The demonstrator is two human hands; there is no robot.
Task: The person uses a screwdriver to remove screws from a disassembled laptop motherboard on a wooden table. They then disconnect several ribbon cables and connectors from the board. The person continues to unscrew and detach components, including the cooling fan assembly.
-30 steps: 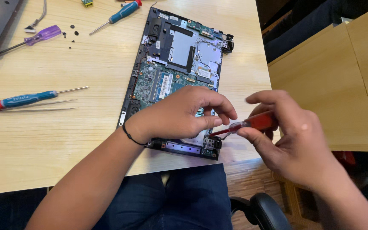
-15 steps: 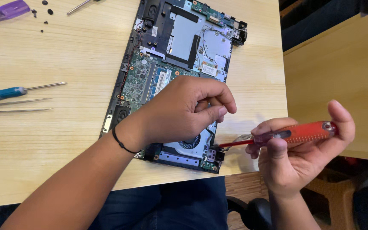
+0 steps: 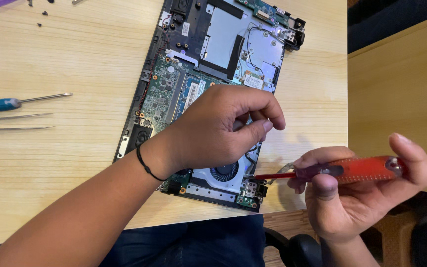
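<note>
Currently loosening a fastener beside the fan (image 3: 222, 174) of the opened laptop (image 3: 208, 94) on the wooden table (image 3: 65, 163): left hand (image 3: 218, 128) curled, bracing the board; right hand (image 3: 357, 193) pinching the red screwdriver (image 3: 342, 170); next, keep tip seated squarely.

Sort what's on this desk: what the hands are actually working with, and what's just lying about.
In use:
- opened laptop base, under the left hand
- red-handled screwdriver in the right hand, tip at the fan corner

Lying about:
- blue-handled screwdriver
- tweezers
- loose screws
</note>
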